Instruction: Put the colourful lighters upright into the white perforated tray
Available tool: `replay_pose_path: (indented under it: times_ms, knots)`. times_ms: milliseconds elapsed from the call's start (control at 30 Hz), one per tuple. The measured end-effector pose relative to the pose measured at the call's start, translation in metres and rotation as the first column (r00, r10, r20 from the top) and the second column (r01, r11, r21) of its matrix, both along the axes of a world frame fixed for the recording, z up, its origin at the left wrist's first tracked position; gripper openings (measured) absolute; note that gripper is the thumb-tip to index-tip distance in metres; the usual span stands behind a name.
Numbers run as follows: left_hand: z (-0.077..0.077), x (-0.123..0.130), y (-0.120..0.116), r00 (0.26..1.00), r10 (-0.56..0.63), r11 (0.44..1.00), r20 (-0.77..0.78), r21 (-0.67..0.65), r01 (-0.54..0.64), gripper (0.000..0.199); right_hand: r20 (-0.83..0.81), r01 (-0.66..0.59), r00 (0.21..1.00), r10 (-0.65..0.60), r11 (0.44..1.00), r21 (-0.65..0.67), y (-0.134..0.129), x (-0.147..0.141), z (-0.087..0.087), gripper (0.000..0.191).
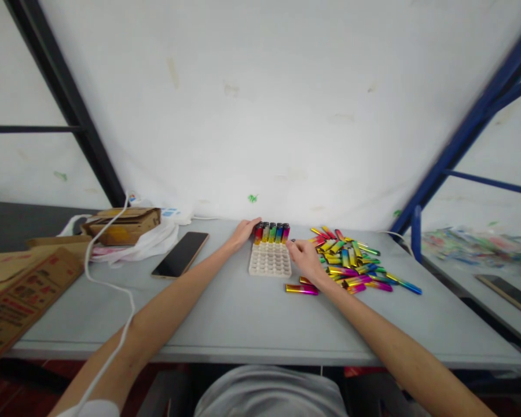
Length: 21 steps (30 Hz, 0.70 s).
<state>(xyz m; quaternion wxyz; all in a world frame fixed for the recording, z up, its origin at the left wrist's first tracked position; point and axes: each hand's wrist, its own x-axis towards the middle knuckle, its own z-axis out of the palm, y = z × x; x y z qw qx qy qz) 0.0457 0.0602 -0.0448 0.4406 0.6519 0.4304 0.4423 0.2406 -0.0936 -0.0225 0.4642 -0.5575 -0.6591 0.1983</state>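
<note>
Shiny rainbow-coloured lighters (272,233) stand upright in the back rows of a pale tray (270,270) with round holes. My left hand (243,233) is at the tray's back left corner, its fingers stretched out against the leftmost lighter. At the tray's right edge, my right hand (304,258) is closed in a pinch; a small dark tip, like a lighter's top, shows at its fingers, while most of what it holds is hidden. The front rows of the tray show bare holes. Right of it lies a loose pile of metallic lighters (351,258), partly behind my right hand.
A dark-screened phone (180,255) lies on the grey table (226,321). Farther left are a cardboard box (128,225), a white plastic bag (167,237) and a larger carton (30,295). A white cable (113,285) passes over my left arm. The wall (269,116) borders the table's back.
</note>
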Motion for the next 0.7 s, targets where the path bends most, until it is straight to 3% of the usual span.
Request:
replay_pose_path:
  times_ms: [267,533,700]
  knots:
    - [0.0,0.0,0.0,1.0,-0.005,0.999,-0.008,0.04,0.006,0.055,0.081,-0.035,0.996,0.034,0.999,0.012,-0.002,-0.004,0.001,0.047]
    - [0.0,0.0,0.001,1.0,-0.01,0.999,-0.014,0.041,0.01,0.054,0.105,-0.221,0.971,0.215,0.974,0.053,-0.006,0.003,0.007,0.035]
    - [-0.002,0.0,0.002,1.0,-0.013,0.998,-0.009,0.057,0.013,0.055,0.246,-0.238,0.952,0.183,0.947,0.215,0.0,0.013,0.018,0.034]
